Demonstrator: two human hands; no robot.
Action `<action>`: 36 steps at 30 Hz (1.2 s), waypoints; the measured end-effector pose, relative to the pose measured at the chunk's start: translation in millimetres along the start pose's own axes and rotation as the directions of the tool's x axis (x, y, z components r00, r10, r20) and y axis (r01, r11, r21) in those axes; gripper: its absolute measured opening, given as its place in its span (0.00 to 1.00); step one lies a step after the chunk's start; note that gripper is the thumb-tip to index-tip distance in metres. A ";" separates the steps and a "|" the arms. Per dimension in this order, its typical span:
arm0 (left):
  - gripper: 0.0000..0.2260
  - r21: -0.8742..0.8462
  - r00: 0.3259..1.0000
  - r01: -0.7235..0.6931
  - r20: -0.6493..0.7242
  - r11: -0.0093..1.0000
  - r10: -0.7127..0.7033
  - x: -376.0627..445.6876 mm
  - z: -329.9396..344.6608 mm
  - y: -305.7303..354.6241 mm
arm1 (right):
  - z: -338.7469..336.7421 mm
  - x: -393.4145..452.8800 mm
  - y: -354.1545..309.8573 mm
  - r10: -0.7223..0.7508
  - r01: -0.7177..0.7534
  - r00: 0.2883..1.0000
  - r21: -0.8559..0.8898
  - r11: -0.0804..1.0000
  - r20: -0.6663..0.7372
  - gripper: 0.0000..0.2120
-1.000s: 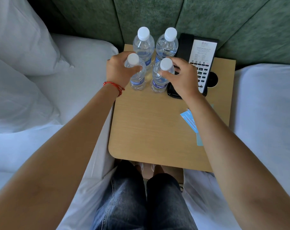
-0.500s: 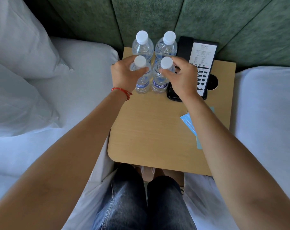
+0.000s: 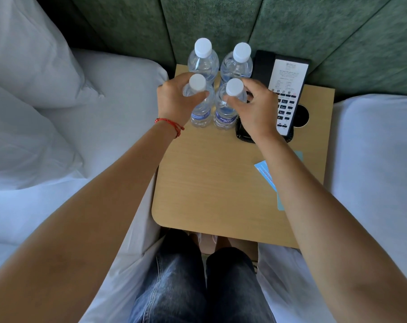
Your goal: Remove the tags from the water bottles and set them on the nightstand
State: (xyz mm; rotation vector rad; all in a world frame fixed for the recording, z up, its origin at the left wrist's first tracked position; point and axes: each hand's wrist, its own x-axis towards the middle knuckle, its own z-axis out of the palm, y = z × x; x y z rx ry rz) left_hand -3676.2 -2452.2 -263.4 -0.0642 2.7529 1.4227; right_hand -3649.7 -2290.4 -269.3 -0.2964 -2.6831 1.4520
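Note:
Several clear water bottles with white caps stand close together at the back of the wooden nightstand (image 3: 205, 183). My left hand (image 3: 174, 101) grips the neck of the front left bottle (image 3: 201, 113). The neck of the front right bottle (image 3: 225, 113) is held by my right hand (image 3: 256, 108). Behind them stand the back left bottle (image 3: 203, 61) and the back right bottle (image 3: 237, 64), untouched. Light blue paper tags (image 3: 265, 173) lie flat on the nightstand's right side, partly hidden under my right forearm.
A black hotel telephone (image 3: 284, 96) sits at the nightstand's back right, touching my right hand's side. White beds flank the nightstand, with pillows (image 3: 34, 89) on the left. A green padded headboard (image 3: 221, 19) rises behind. My legs in jeans are below the front edge.
Both hands pushed the two front bottles back and closer together, up against the rear pair. The grips on the necks stayed the same.

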 end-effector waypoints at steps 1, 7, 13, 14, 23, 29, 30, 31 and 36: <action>0.16 0.008 1.000 -0.006 0.002 1.000 0.006 -0.2 -0.4 -0.5 | -0.1 0.0 0.1 0.002 -0.002 1.000 -0.009 1.000 0.005 0.17; 0.17 0.043 1.000 -0.030 0.007 0.999 0.029 -1.0 -0.9 -2.1 | -1.2 -2.5 0.0 0.030 -0.030 0.999 0.010 1.000 0.014 0.18; 0.19 0.069 1.000 -0.002 0.015 0.998 0.001 -5.3 2.3 -3.8 | -2.6 -5.4 -1.7 0.048 -0.049 0.998 0.020 0.999 0.051 0.20; 0.19 0.071 1.000 0.001 0.016 0.997 -0.002 -7.3 2.4 -4.4 | -3.1 -6.9 -2.4 0.056 -0.058 0.997 0.023 0.998 0.059 0.20; 0.20 0.149 0.998 -0.064 0.016 0.987 0.062 -35.2 -5.2 -7.7 | -7.9 -29.6 -5.2 0.075 -0.076 0.997 0.031 0.997 0.025 0.27; 0.19 0.169 0.992 -0.115 0.073 0.979 0.104 -53.5 -17.4 0.9 | -16.5 -44.5 -17.9 0.027 -0.028 0.999 -0.065 0.998 -0.018 0.26; 0.19 0.177 0.990 -0.126 0.083 0.976 0.113 -55.5 -20.4 3.7 | -19.1 -46.8 -22.0 0.009 -0.011 1.000 -0.097 0.995 -0.023 0.25; 0.20 0.184 0.987 -0.146 0.090 0.972 0.131 -56.3 -22.2 3.9 | -20.5 -48.1 -22.9 -0.020 0.016 0.999 -0.124 0.992 -0.032 0.24; 0.20 0.251 0.975 -0.220 0.089 0.943 0.204 -57.3 -41.6 22.1 | -35.6 -54.9 -47.1 -0.127 0.110 0.990 -0.214 0.971 -0.065 0.23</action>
